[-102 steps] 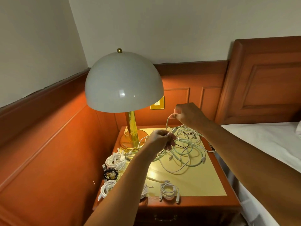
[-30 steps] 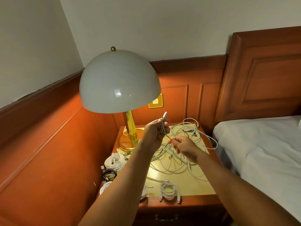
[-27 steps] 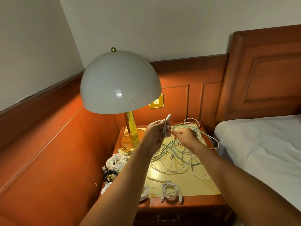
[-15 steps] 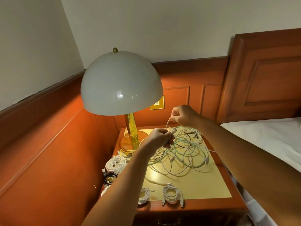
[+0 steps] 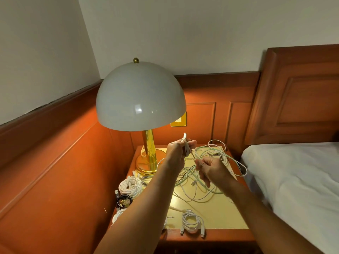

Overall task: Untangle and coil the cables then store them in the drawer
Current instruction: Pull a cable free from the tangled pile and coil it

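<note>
My right hand (image 5: 211, 168) has swung back below my left hand (image 5: 178, 150), both pinching the white cable (image 5: 186, 148); another loop wound, coil growing.

Two bare forearms in view, no sleeves, no watch or rings seen. Left hand (image 5: 177, 153) & right hand (image 5: 211, 168) ungloved; nails short, detail blurry.

White cable (image 5: 186, 147) partly coiled, held upright — tangled cables (image 5: 205, 173) on nightstand (image 5: 220, 213)
</note>
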The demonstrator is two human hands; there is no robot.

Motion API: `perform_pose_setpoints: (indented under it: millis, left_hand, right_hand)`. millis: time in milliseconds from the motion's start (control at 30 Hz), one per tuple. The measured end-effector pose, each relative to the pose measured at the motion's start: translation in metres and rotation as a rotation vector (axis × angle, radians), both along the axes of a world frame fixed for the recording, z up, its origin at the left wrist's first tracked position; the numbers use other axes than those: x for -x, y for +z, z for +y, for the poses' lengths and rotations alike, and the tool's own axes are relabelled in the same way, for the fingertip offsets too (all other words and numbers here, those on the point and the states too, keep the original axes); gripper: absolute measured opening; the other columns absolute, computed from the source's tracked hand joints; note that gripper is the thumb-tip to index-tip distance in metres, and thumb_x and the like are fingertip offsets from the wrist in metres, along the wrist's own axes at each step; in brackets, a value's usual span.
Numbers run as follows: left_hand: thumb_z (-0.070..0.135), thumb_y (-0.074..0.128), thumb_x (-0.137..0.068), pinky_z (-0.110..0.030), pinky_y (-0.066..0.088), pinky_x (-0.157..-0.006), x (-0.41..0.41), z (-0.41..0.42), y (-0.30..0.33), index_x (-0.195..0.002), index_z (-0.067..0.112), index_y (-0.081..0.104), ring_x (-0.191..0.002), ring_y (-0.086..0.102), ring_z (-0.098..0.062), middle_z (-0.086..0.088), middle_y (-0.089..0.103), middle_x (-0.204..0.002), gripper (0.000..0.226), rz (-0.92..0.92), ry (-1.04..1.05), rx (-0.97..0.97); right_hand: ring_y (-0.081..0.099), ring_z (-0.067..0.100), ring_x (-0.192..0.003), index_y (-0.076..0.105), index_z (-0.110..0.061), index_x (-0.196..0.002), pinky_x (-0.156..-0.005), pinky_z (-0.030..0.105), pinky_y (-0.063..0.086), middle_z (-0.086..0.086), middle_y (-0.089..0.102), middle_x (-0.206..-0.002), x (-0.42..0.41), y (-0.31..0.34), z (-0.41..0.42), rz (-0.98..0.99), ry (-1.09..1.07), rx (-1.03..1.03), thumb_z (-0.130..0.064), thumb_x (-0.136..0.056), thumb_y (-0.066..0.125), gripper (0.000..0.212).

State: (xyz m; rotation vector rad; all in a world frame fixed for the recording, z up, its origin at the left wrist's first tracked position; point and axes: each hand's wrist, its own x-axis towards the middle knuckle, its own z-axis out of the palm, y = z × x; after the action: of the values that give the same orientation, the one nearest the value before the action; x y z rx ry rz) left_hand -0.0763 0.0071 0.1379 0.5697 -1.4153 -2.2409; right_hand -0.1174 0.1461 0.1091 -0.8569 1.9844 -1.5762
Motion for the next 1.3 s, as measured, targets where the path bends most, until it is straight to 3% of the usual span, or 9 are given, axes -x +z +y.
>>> perform_pose_setpoints:
  millis: [100,267,500,633,733,800,967,1100,1300]
  left_hand:
    - [0.001,0.035,-0.094,-0.031,0.049,-0.079,0.0,0.006,0.007,-0.099,-0.004,0.062,-0.081,0.064,-0.023,-0.014,0.069,-0.085,0.028,0.08,-0.018,-0.115]
    - [0.001,0.029,-0.087,-0.028,0.05,-0.072,-0.006,0.009,0.017,-0.096,-0.005,0.06,-0.074,0.062,-0.022,-0.014,0.067,-0.08,0.032,0.109,-0.075,-0.149]
    - [0.003,0.035,-0.096,-0.02,0.051,-0.058,-0.007,0.013,0.027,-0.1,-0.003,0.06,-0.058,0.059,-0.013,-0.005,0.064,-0.069,0.026,0.125,-0.211,-0.133]
    - [0.005,0.037,-0.101,-0.017,0.047,-0.049,-0.013,0.01,0.024,-0.096,-0.003,0.063,-0.061,0.054,-0.015,-0.006,0.061,-0.069,0.028,0.105,-0.3,-0.039]
    - [0.007,0.041,-0.102,-0.019,0.047,-0.054,-0.016,0.006,0.017,-0.095,-0.004,0.065,-0.061,0.054,-0.015,-0.008,0.063,-0.071,0.028,0.042,-0.361,0.098]
    - [0.008,0.043,-0.102,-0.022,0.044,-0.056,-0.015,0.004,0.014,-0.093,-0.003,0.066,-0.06,0.053,-0.015,-0.008,0.064,-0.07,0.027,-0.023,-0.359,0.202]
    - [0.012,0.047,-0.101,-0.023,0.044,-0.06,-0.008,0.004,0.014,-0.093,-0.002,0.067,-0.064,0.055,-0.014,-0.008,0.066,-0.077,0.025,-0.234,-0.377,0.438]
    - [0.011,0.045,-0.102,-0.025,0.043,-0.061,-0.003,-0.005,0.004,-0.091,0.0,0.067,-0.066,0.055,-0.015,-0.009,0.068,-0.08,0.027,-0.309,-0.26,0.459]
    - [0.007,0.042,-0.101,-0.027,0.045,-0.064,-0.001,-0.008,-0.007,-0.097,-0.004,0.066,-0.068,0.058,-0.017,-0.01,0.07,-0.083,0.026,-0.151,-0.155,0.22]
  right_hand:
    - [0.039,0.012,-0.044,0.061,-0.005,-0.079,-0.042,0.025,0.033,0.006,0.049,-0.055,-0.003,-0.029,0.001,-0.068,-0.017,-0.036,-0.034,-0.1,0.05,0.038]
    - [0.036,0.011,-0.051,0.065,-0.005,-0.094,-0.049,0.026,0.034,0.005,0.044,-0.065,0.015,-0.054,0.001,-0.167,-0.053,-0.056,-0.014,-0.104,0.042,0.027]
    - [0.044,0.018,-0.054,0.064,-0.005,-0.082,-0.053,0.029,0.038,0.004,0.048,-0.06,0.045,-0.036,-0.019,-0.036,-0.234,-0.301,-0.062,-0.088,0.052,0.059]
    - [0.052,0.022,-0.075,0.061,-0.013,-0.079,-0.075,0.037,0.045,0.01,0.061,-0.08,0.07,-0.004,-0.036,0.067,-0.205,-0.259,-0.036,-0.098,0.052,0.031]
    - [0.049,0.015,-0.068,0.063,-0.015,-0.084,-0.064,0.029,0.042,0.008,0.062,-0.086,0.082,0.028,-0.039,0.215,-0.195,-0.247,-0.016,-0.099,0.052,0.019]
    - [0.049,0.011,-0.062,0.066,-0.013,-0.088,-0.056,0.023,0.039,0.004,0.063,-0.082,0.084,0.049,-0.042,0.435,-0.218,-0.304,-0.02,-0.095,0.06,0.012]
    - [0.048,0.016,-0.052,0.059,-0.011,-0.071,-0.056,0.03,0.041,0.0,0.055,-0.06,0.077,0.074,-0.044,0.797,-0.222,-0.38,-0.041,-0.086,0.069,0.035]
    - [0.042,0.011,-0.05,0.064,-0.007,-0.073,-0.051,0.026,0.031,-0.004,0.048,-0.055,0.062,0.08,-0.033,0.799,-0.079,-0.334,-0.03,-0.091,0.067,0.029]
    - [0.046,0.012,-0.057,0.068,-0.01,-0.094,-0.054,0.025,0.035,-0.002,0.053,-0.065,0.037,0.051,-0.007,0.575,0.055,-0.32,-0.016,-0.098,0.055,0.016]
